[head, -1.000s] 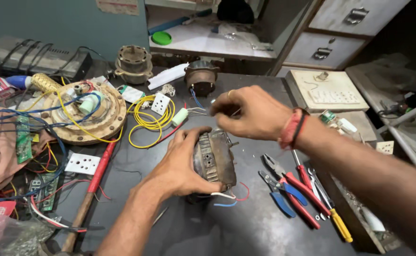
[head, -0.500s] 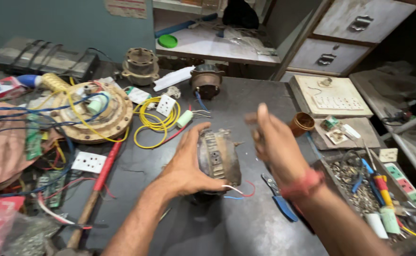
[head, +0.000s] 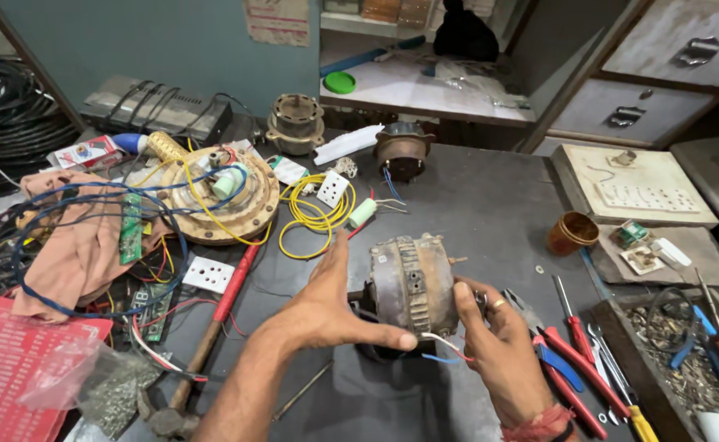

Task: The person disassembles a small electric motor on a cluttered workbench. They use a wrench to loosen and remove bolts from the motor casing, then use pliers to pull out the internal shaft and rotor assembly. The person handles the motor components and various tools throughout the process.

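The rusty motor housing point(head: 411, 286) is held just above the dark bench point(head: 474, 205), clamped between the left hand point(head: 326, 307) and the right hand point(head: 498, 344), with loose red and blue leads trailing beneath. A slip is judged possible, since only the fingertips grip its curved sides, and the leads could be pinched. The pliers point(head: 564, 368) beside it and the yellow wire coil point(head: 314, 214) beyond could be struck by a dropped housing

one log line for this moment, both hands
left hand: grips motor | right hand: grips motor's other side | pliers: on table
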